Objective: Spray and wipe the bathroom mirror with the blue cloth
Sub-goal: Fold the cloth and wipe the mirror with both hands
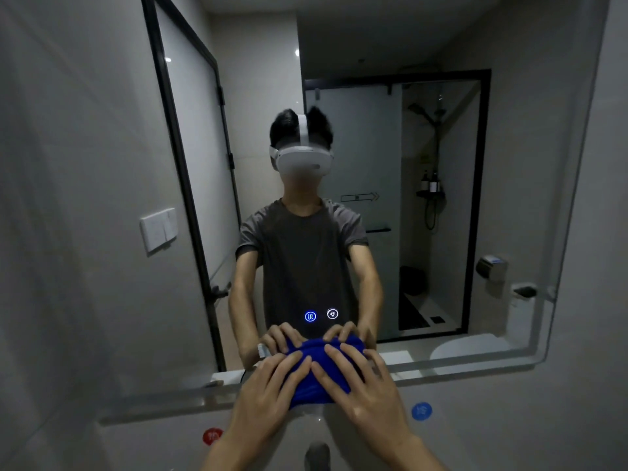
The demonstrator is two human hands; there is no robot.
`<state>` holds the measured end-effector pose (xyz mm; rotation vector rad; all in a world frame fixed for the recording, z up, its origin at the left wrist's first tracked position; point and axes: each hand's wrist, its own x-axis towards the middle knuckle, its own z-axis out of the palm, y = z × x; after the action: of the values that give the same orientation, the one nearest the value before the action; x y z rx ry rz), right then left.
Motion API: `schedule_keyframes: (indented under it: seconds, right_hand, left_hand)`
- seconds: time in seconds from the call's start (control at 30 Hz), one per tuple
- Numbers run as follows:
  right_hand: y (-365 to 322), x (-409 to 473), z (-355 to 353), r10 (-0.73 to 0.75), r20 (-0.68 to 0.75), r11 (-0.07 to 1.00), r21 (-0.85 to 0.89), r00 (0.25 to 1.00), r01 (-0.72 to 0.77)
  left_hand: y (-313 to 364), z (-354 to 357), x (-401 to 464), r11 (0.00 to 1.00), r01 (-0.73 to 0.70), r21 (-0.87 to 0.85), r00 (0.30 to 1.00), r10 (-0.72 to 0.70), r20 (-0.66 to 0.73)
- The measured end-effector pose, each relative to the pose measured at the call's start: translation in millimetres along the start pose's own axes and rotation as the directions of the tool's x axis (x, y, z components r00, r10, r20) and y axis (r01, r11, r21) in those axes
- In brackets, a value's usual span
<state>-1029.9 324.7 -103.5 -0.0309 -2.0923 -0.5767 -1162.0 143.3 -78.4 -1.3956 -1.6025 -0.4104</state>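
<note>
The bathroom mirror (373, 147) fills the wall ahead, its bottom edge running just above the counter. A bunched blue cloth (311, 385) is pressed against the glass at the bottom middle. My left hand (268, 392) lies flat on the cloth's left side, fingers spread. My right hand (363, 385) presses on its right side the same way. Both hands and the cloth are doubled in the reflection just above. No spray bottle is in view.
Two lit touch buttons (321, 315) glow in the glass just above the cloth. A tap (317, 453) rises below my hands, with a red sticker (213, 436) to its left and a blue sticker (421, 411) to its right. A wall switch (158, 229) sits to the left.
</note>
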Motion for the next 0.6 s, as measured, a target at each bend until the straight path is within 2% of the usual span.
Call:
schedule_keyframes:
  seconds: [0.2,0.43,0.6]
  right_hand:
    - [16.4,81.0,-45.4,0.064,-0.151,0.998,0.005,0.986,-0.064]
    - [72.4,176.3,-89.9,0.040,-0.192,0.998,-0.043,0.981,-0.049]
    - [102.6,219.6,-106.6,0.036,-0.206,0.998,-0.049,0.978,-0.047]
  left_hand:
    - [-26.8,-34.9,62.5,0.998,0.055,0.024,0.990,-0.052,-0.133]
    - [-62.2,-83.8,158.1,0.996,0.064,0.060,0.994,-0.059,-0.093]
    - [-73.3,-106.2,208.2,0.990,0.040,0.135,0.992,-0.022,-0.127]
